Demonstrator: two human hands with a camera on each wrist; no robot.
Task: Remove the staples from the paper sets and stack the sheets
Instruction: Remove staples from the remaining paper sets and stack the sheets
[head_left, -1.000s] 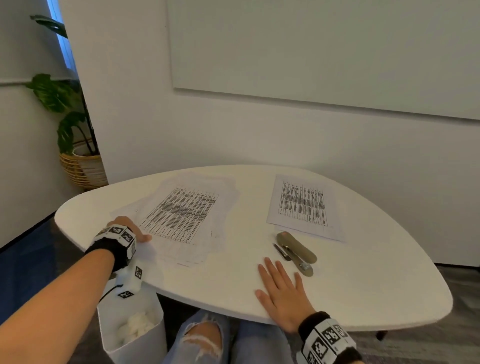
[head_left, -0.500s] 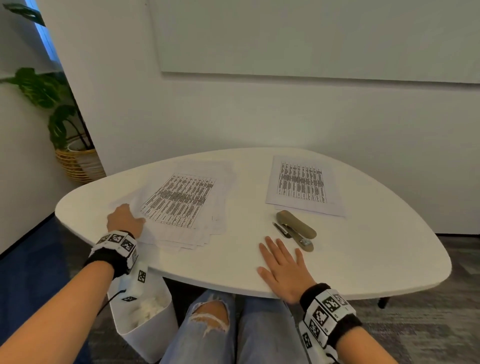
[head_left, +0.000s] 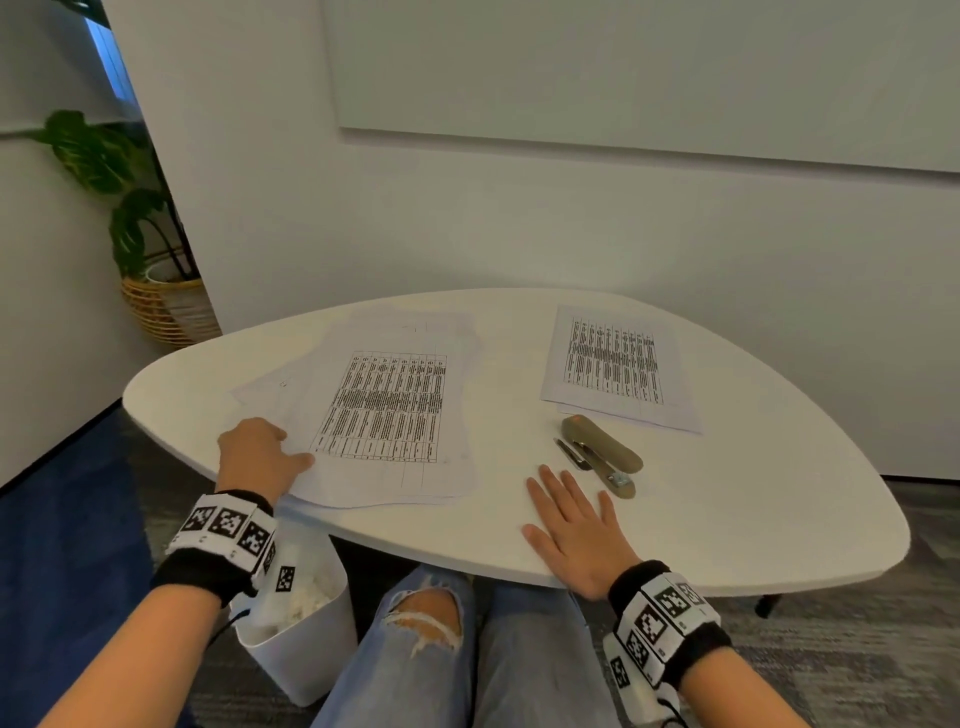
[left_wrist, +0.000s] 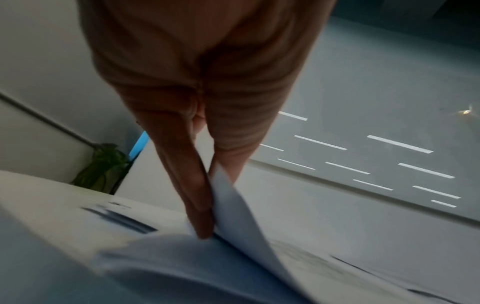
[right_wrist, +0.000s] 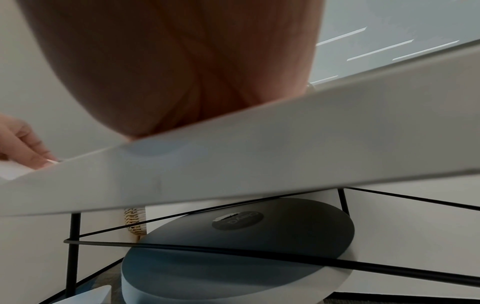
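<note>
Paper sets lie fanned in a loose pile on the left of the white worktop, with a single printed sheet well apart at the far right. The left hand sits at the pile's near corner, its fingers pinching a lifted sheet edge. The right hand lies flat on the worktop, fingers straight and released, just short of the stapler and the staple remover beside it. Judging by this, a set is being picked out; next the right hand likely needs to take up the remover.
</note>
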